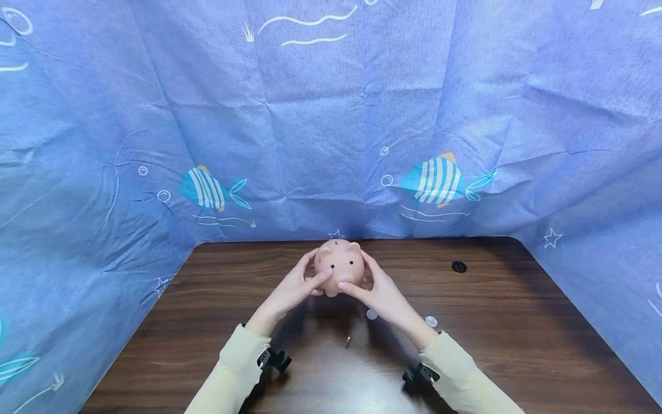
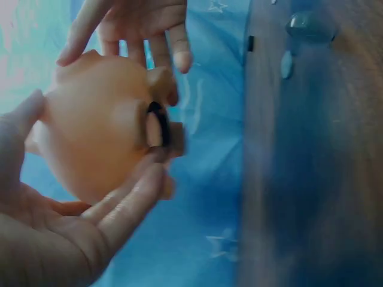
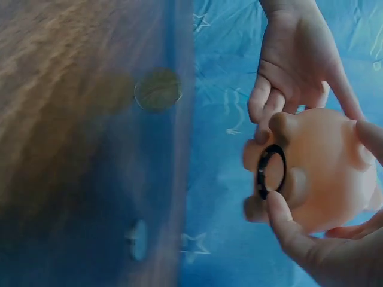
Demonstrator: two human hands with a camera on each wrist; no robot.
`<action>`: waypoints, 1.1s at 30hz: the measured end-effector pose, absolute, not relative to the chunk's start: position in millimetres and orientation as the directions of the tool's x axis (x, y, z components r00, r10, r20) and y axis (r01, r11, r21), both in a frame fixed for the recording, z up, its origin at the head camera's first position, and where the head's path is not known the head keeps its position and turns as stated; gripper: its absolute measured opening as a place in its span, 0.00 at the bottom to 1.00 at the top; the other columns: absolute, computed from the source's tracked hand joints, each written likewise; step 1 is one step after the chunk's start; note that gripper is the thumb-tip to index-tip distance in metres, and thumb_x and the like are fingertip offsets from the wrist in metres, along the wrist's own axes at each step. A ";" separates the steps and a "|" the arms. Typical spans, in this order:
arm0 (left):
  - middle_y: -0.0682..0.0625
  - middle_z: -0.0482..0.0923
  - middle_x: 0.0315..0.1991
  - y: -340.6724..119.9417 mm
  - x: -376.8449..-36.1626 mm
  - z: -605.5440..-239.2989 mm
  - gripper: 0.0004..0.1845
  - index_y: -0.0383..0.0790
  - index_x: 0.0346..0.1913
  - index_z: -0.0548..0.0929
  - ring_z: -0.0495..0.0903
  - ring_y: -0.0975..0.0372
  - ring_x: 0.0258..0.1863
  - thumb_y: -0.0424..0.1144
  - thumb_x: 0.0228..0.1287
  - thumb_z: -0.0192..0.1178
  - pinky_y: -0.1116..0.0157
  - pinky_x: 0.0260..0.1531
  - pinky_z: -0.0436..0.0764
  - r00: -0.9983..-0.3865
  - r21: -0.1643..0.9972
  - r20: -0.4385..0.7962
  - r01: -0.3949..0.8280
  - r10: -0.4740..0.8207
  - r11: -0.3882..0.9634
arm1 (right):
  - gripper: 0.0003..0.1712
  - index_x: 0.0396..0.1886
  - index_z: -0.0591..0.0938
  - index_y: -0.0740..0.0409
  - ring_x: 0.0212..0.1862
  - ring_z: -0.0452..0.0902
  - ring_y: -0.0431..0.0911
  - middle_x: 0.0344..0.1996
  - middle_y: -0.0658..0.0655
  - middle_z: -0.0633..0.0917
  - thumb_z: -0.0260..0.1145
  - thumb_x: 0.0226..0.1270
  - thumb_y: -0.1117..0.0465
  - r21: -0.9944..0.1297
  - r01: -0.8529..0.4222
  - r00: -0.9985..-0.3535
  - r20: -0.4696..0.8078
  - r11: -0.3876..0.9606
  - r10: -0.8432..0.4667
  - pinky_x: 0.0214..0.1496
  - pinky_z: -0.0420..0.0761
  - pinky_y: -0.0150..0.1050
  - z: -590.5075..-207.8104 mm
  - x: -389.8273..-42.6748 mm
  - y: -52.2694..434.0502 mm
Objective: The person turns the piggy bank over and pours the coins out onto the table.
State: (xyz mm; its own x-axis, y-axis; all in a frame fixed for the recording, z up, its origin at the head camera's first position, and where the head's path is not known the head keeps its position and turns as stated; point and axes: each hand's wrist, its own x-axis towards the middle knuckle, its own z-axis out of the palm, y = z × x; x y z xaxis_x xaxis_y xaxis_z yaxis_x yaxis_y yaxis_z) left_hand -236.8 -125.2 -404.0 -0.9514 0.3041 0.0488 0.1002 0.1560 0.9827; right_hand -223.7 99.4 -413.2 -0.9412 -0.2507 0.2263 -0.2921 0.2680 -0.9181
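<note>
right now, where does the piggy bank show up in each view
Head: the piggy bank sits just below centre, face toward the camera.
Left wrist: left of centre, feet toward the right.
Right wrist: right of centre, feet toward the left.
Shared landmark: the blue backdrop.

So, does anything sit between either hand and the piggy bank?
Nothing visible does. The left hand and right hand both grip the piggy bank directly, one on each side. Two pale coins lie on the table on its near side, and a black disc lies off to the right, none between hand and bank.
</note>
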 end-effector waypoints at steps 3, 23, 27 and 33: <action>0.44 0.62 0.73 -126.8 -221.1 -383.7 0.47 0.51 0.81 0.52 0.80 0.52 0.57 0.39 0.66 0.70 0.58 0.53 0.82 -0.920 0.947 0.242 0.293 0.307 0.133 | 0.55 0.81 0.57 0.49 0.60 0.77 0.46 0.70 0.55 0.72 0.77 0.60 0.46 -0.797 -0.540 -0.837 0.474 0.270 -0.274 0.61 0.78 0.41 -400.0 -216.2 105.6; 0.33 0.69 0.67 -127.6 -236.7 -403.3 0.44 0.41 0.80 0.51 0.83 0.51 0.52 0.47 0.71 0.64 0.54 0.53 0.83 -0.941 0.985 -0.014 0.045 0.339 0.164 | 0.58 0.81 0.53 0.48 0.50 0.82 0.50 0.61 0.58 0.78 0.79 0.59 0.53 -0.960 -0.195 -0.955 0.139 0.200 -0.263 0.49 0.84 0.42 -418.4 -224.5 96.9; 0.31 0.65 0.69 -127.8 -245.5 -418.4 0.43 0.32 0.78 0.50 0.85 0.50 0.47 0.49 0.74 0.60 0.56 0.47 0.86 -0.929 0.984 -0.112 -0.054 0.353 0.170 | 0.58 0.81 0.52 0.52 0.41 0.84 0.48 0.48 0.60 0.86 0.77 0.61 0.50 -0.970 -0.086 -0.957 0.018 0.226 -0.290 0.43 0.85 0.48 -427.2 -231.4 95.8; 0.31 0.66 0.68 -126.1 -246.4 -418.4 0.43 0.33 0.79 0.49 0.85 0.52 0.45 0.48 0.74 0.59 0.56 0.46 0.86 -0.927 0.985 -0.127 -0.075 0.352 0.158 | 0.60 0.82 0.49 0.54 0.43 0.85 0.48 0.47 0.61 0.87 0.76 0.61 0.48 -0.974 -0.059 -0.948 -0.015 0.220 -0.318 0.45 0.84 0.50 -423.8 -233.7 98.6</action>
State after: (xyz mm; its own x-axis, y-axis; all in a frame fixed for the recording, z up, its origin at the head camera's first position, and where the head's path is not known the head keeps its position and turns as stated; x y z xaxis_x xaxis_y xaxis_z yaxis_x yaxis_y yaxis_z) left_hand -246.4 -126.1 -418.4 -0.9273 0.3521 -0.1270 -0.0749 0.1580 0.9846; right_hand -233.7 98.6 -423.8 -0.9480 -0.3179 -0.0145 -0.0590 0.2205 -0.9736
